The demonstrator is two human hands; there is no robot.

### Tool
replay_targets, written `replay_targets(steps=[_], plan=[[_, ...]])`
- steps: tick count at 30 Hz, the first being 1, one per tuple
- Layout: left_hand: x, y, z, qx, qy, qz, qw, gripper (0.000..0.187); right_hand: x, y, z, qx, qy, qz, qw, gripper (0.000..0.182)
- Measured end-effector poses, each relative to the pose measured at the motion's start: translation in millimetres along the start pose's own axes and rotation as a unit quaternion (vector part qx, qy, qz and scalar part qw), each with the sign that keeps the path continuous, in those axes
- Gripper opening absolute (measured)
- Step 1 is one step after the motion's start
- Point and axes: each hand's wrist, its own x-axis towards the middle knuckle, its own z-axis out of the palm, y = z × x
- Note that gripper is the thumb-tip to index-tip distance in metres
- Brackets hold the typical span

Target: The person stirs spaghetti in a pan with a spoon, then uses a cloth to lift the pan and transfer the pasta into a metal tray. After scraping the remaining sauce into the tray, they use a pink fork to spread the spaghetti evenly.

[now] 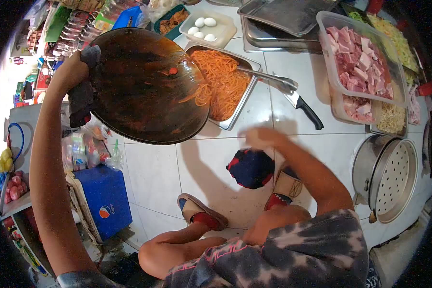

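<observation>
My left hand [74,72] grips the rim of a large dark wok [129,91] through a folded dark cloth [81,103]. The wok is tipped toward a metal tray [247,98], its far rim over the tray's edge. Orange noodles [221,84] fill the tray, and a few strands hang on the wok's lip beside a small red piece. Metal tongs [271,79] rest across the tray's right side. My right hand [259,138], smeared by motion, is just above a dark blue and red cloth [250,169]; its fingers cannot be made out.
A black-handled knife [309,113] lies right of the tray. Farther right are a plastic tub [393,93] of cut raw meat and a steamer pot [369,158] with a perforated insert [396,180]. Eggs sit in a container [230,29] behind. A blue cooler [103,201] stands left.
</observation>
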Motion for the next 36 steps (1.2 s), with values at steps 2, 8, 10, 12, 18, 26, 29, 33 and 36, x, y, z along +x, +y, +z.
replay_targets(steps=[2, 8, 10, 12, 18, 26, 29, 33, 36], plan=[[0.5, 1.4, -4.2, 0.015, 0.002, -0.014, 1.0, 0.038, 7.4, 5.3, -65.4, 0.039, 0.232, 0.128, 0.963, 0.017], [5.6, -19.7, 1.7, -0.012, 0.038, -0.03, 0.999, 0.043, 46.7, 80.2, -106.3, -0.115, 0.383, 0.179, 0.899, 0.02], [9.9, -31.1, 8.3, -0.016, 0.051, -0.02, 0.998, 0.044, 57.8, 86.8, -103.1, -0.05, 0.288, 0.204, 0.934, 0.023], [15.3, -34.9, 8.5, 0.04, 0.002, -0.031, 0.999, 0.044, 69.3, 98.7, -110.4, 0.125, 0.126, 0.175, 0.968, 0.027], [10.7, -17.0, 10.3, -0.03, 0.011, -0.043, 0.999, 0.039, 51.9, 49.6, -110.8, 0.466, -0.013, 0.098, 0.879, 0.029], [47.5, -53.1, 30.1, -0.007, 0.027, 0.005, 1.0, 0.045, 18.7, -14.5, -101.8, 0.419, 0.125, 0.086, 0.895, 0.026], [28.3, -32.5, 9.9, -0.099, 0.028, -0.009, 0.995, 0.046, 10.9, -27.7, -105.1, 0.052, 0.074, 0.047, 0.995, 0.016], [47.6, -59.6, 16.5, -0.098, 0.007, 0.009, 0.995, 0.046, 3.1, -41.4, -102.9, 0.019, 0.11, 0.132, 0.985, 0.016], [52.4, -69.6, 19.0, -0.119, -0.008, 0.0, 0.993, 0.044, -9.5, -43.3, -97.5, -0.006, 0.154, 0.09, 0.984, 0.024]])
